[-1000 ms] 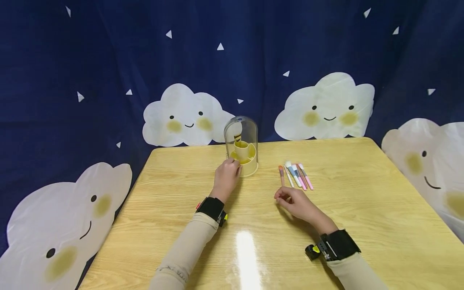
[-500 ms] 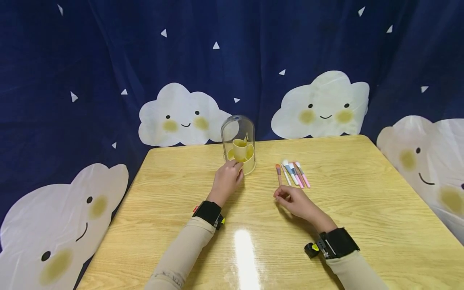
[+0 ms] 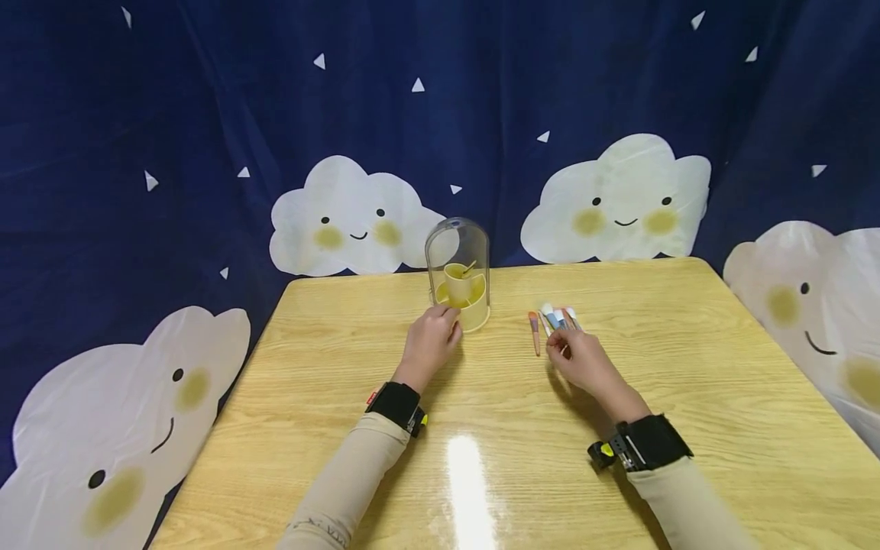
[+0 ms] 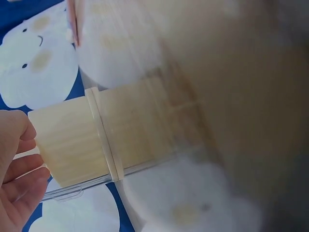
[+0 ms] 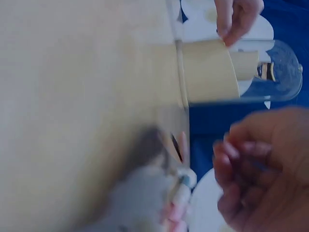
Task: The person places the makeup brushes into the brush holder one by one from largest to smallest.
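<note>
- The wood-grain tabletop point(image 3: 330, 336) carries a bright glare streak; behind hangs a blue curtain point(image 3: 227, 99) with smiling white clouds point(image 3: 622, 198).
- The beige holder point(image 3: 474, 315) stands upright near the far edge, the left hand point(image 3: 428, 340) pinching its rim.
- Brushes point(image 3: 549, 315) lie right of it, handles partly hidden by the right hand point(image 3: 583, 357), its grip loosely bent, nothing visible inside.
- Something in the holder's inner cup is too small to identify; both wrist views blur.
</note>
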Tool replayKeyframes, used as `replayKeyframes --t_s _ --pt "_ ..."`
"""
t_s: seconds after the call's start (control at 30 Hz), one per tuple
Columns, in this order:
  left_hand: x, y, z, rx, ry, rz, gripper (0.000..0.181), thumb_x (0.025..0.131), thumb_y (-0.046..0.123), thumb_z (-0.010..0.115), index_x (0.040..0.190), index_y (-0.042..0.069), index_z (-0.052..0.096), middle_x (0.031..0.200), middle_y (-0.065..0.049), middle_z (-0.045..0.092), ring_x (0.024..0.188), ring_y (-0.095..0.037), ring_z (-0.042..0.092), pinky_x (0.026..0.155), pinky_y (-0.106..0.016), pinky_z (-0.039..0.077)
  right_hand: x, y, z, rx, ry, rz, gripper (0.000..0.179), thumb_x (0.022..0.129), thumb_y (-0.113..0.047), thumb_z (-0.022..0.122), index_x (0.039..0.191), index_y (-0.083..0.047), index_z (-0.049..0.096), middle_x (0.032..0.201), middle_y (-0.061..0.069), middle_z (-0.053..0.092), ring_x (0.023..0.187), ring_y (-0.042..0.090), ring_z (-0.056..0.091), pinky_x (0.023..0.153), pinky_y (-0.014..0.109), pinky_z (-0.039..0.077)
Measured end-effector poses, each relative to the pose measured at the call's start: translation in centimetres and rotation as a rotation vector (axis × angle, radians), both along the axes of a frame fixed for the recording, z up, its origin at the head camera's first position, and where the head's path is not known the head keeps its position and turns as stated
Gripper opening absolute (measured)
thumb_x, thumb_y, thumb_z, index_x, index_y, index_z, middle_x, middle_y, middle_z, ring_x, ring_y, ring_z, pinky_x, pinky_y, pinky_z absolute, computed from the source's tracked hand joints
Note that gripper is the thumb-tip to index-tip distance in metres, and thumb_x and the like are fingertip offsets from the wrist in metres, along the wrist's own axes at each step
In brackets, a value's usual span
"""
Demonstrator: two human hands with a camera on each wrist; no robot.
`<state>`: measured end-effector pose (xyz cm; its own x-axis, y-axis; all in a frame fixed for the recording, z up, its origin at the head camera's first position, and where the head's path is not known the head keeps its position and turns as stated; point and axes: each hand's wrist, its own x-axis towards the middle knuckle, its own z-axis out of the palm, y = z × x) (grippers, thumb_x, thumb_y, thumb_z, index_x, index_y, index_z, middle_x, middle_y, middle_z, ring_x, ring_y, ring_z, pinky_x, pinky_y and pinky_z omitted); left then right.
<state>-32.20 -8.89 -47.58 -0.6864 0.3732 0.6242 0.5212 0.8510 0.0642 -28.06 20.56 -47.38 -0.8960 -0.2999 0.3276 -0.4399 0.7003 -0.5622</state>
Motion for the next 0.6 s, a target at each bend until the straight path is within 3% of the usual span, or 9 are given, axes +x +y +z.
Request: replayKeyframes --t_s 0.07,0.17,0.37,0.47,0.6 --pt "0.3 -0.1 0.1 0.006 -0.013 0.006 0.018 0.091 0.011 0.070 0.106 0.003 0.075 0.099 -0.010 0.071 0.089 -0.025 0.069 0.074 -0.035 0.059 -1.0 0.5 0.6 0.066 0.023 -0.081 0.004 0.092 -0.001 0.063 0.090 0.003 0.063 0.075 0.008 0.061 0.064 0.016 0.053 0.055 0.028 0.041" --pt "1.3 -0.1 0.3 0.007 -0.041 0.036 0.016 0.092 0.013 0.071 0.105 0.005 0.076 0.098 -0.008 0.072 0.086 -0.024 0.070 0.070 -0.035 0.059 -2.5 1.2 1.1 0.145 -0.031 -0.150 0.008 0.095 -0.004 0.061 0.090 0.003 0.059 0.072 0.009 0.057 0.057 0.018 0.051 0.050 0.030 0.038" --pt "4.5 -0.1 0.5 -0.034 -0.197 0.043 0.011 0.093 0.019 0.071 0.098 0.012 0.079 0.089 -0.003 0.074 0.071 -0.016 0.069 0.052 -0.029 0.053 -4.5 1.6 0.4 0.210 -0.295 -0.143 0.013 0.099 -0.010 0.056 0.095 0.002 0.055 0.061 0.007 0.057 0.042 0.015 0.056 0.041 0.027 0.040" --pt "5.5 0.1 0.6 -0.045 -0.255 0.031 0.011 0.094 0.020 0.070 0.098 0.015 0.079 0.087 0.000 0.074 0.067 -0.012 0.067 0.049 -0.025 0.049 -5.3 1.5 0.2 0.209 -0.323 -0.138 0.014 0.099 -0.010 0.058 0.092 0.001 0.055 0.059 0.008 0.058 0.039 0.017 0.056 0.039 0.027 0.040" --pt "5.9 0.1 0.8 -0.033 -0.280 0.039 0.011 0.095 0.021 0.070 0.099 0.017 0.080 0.086 0.002 0.074 0.067 -0.011 0.067 0.049 -0.023 0.047 -6.4 1.0 0.6 0.221 -0.302 -0.148 0.017 0.097 -0.010 0.061 0.084 0.000 0.054 0.060 0.009 0.057 0.037 0.017 0.055 0.036 0.027 0.041"
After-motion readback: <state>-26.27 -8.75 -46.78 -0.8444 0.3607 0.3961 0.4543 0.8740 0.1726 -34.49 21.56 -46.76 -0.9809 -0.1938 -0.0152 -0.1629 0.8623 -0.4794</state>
